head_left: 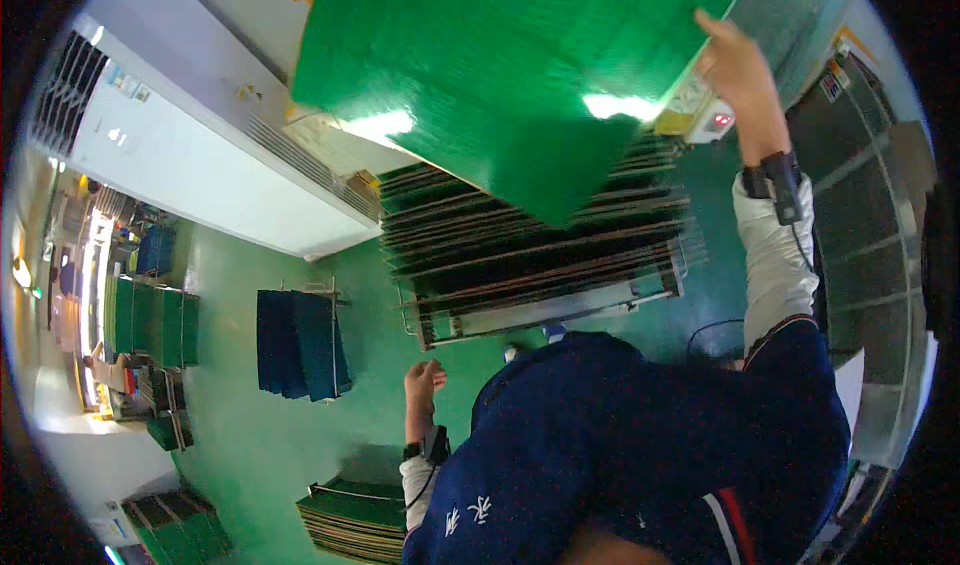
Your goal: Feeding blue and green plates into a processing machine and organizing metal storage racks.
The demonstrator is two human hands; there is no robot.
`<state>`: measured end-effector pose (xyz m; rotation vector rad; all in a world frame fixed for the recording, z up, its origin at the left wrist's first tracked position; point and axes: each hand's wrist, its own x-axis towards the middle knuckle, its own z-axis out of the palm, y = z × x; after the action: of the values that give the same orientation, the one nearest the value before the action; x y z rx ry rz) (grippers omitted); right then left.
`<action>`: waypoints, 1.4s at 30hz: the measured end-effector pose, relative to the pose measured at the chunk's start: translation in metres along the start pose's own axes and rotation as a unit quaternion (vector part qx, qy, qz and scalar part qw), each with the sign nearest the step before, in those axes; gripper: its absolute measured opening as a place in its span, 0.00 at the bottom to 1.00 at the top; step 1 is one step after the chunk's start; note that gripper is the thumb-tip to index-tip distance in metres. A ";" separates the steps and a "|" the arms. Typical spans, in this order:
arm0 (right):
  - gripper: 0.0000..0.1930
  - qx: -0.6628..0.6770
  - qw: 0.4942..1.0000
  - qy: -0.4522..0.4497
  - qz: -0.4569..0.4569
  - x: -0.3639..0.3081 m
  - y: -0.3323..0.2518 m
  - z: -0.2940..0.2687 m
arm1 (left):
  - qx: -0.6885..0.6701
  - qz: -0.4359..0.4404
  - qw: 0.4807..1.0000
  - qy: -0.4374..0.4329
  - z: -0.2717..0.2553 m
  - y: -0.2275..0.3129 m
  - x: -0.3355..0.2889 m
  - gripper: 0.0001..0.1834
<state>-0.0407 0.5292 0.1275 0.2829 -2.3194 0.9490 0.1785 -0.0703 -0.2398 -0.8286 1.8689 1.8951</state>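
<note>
A large green panel (500, 65) with a glossy face fills the top of the view, one corner pointing down toward me. My right hand (738, 63) is raised at its right edge, closed on that edge with a finger lying over the green face. My left hand (425, 380) hangs low beside my body, away from the panel, its fingers curled and nothing visible in them. Below the panel stands a rack (540, 315) filled with a row of thin, dark-edged boards (530, 255); the panel's corner overlaps the view of them.
To the left runs a long white machine casing (220, 155). On the green floor stand a cart of dark blue-green panels (300, 345) and a stack of green boards (355, 525). A grey framed structure (860, 255) rises at my right. More racks (150, 320) stand far left.
</note>
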 end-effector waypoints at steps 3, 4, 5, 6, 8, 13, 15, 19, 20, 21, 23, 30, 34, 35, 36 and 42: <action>0.16 0.526 0.816 -0.079 0.224 0.009 -0.015 0.059 | -0.005 -0.028 0.999 0.033 0.003 -0.002 -0.013 0.12; 0.13 0.586 0.748 -0.093 0.299 0.015 0.004 0.082 | -0.011 -0.027 0.999 0.035 0.005 -0.003 -0.015 0.11; 0.10 0.604 0.734 -0.070 0.304 0.019 0.007 0.107 | -0.016 -0.030 0.999 0.039 0.003 -0.006 -0.018 0.11; 0.08 0.620 0.720 -0.044 0.308 0.024 0.009 0.127 | -0.021 -0.030 0.999 0.040 0.002 -0.010 -0.020 0.11; 0.07 0.637 0.695 -0.033 0.331 0.030 0.027 0.159 | -0.038 -0.047 0.998 0.031 -0.002 -0.021 -0.023 0.11; 0.05 0.703 0.611 -0.004 0.364 0.041 0.071 0.237 | -0.066 -0.073 0.993 0.063 -0.004 -0.047 -0.030 0.13; 0.05 0.725 0.601 -0.023 0.336 0.040 0.103 0.268 | -0.081 -0.080 0.991 0.066 -0.004 -0.055 -0.037 0.13; 0.05 0.723 0.581 -0.036 0.372 0.060 0.100 0.316 | -0.098 -0.097 0.982 0.129 0.006 -0.064 -0.065 0.12; 0.05 0.731 0.572 -0.040 0.370 0.067 0.101 0.320 | -0.112 -0.095 0.980 0.133 0.009 -0.066 -0.069 0.12; 0.05 0.740 0.562 -0.045 0.368 0.074 0.102 0.327 | -0.127 -0.093 0.978 0.138 0.010 -0.069 -0.074 0.12; 0.05 0.747 0.533 -0.021 0.397 0.089 0.114 0.343 | -0.116 -0.100 0.977 0.150 0.020 -0.065 -0.075 0.12; 0.10 0.732 0.519 -0.029 0.440 0.121 0.134 0.360 | -0.123 -0.127 0.966 0.191 0.045 -0.054 -0.096 0.10; 0.16 0.628 0.591 -0.194 0.468 0.129 0.132 0.340 | -0.213 -0.127 0.948 0.200 0.048 -0.066 -0.095 0.10; 0.16 0.614 0.622 -0.187 0.448 0.132 0.129 0.340 | -0.185 -0.096 0.962 0.178 0.044 -0.077 -0.094 0.10; 0.17 0.601 0.651 -0.181 0.427 0.136 0.123 0.342 | -0.157 -0.064 0.973 0.158 0.035 -0.097 -0.093 0.10; 0.20 -0.055 0.988 -0.063 0.132 0.141 0.137 0.339 | -0.049 -0.019 0.990 0.128 0.040 -0.091 -0.087 0.10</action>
<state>-0.3628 0.3972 -0.0523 -0.0120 -2.5600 0.9451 0.2956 -0.0119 -0.2578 -1.1809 1.8988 1.9461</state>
